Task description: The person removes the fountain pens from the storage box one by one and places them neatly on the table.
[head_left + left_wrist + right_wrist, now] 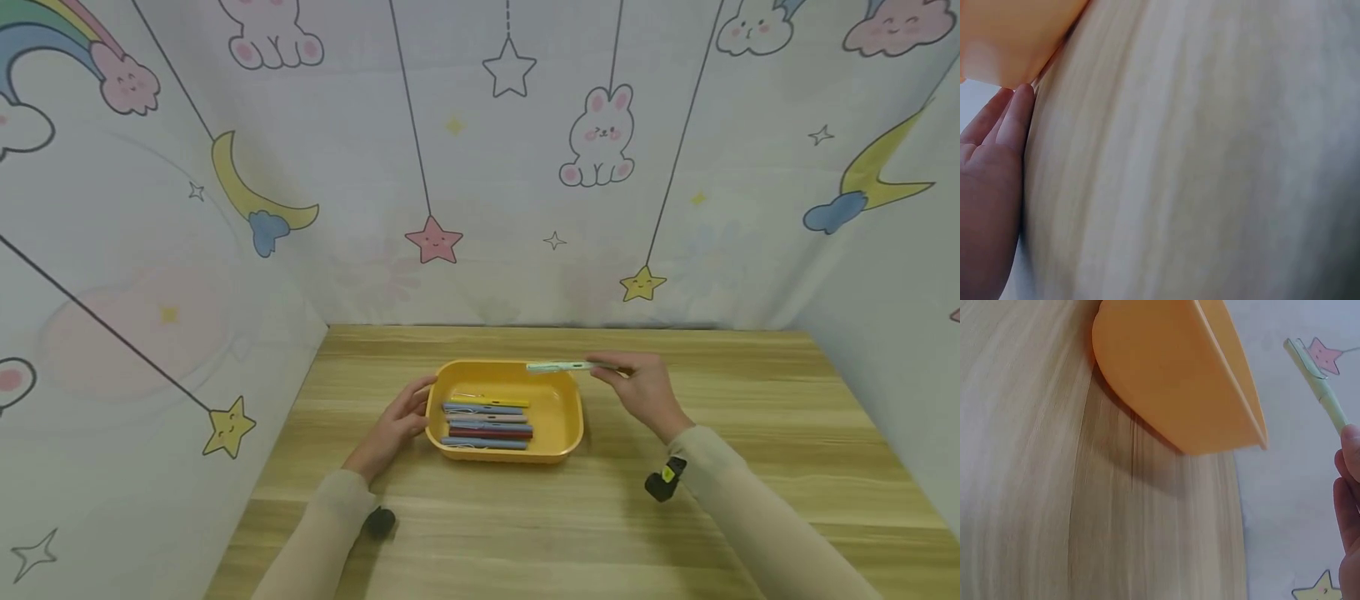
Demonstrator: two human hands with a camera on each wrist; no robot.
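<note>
Right hand point(637, 387) pinches a slim mint-green pen point(558, 367) by the tray's point(555, 421) one-o'clock rim, left hand point(393, 427) relaxed at nine, tabletop point(517, 525) toward six.

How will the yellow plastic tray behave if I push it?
The yellow plastic tray looks thin-walled and smooth, so it'll probably slide easily. Its broad, low shape makes tipping unlikely. The pens lying inside may shift.

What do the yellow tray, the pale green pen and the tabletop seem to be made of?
Yellow tray: probably plastic, smooth with a soft sheen, its walls evenly coloured. Pale green pen: perhaps plastic or painted metal; its barrel looks smooth. Tabletop: wood or wood-patterned laminate; streaky grain shows, but cannot settle which.
</note>
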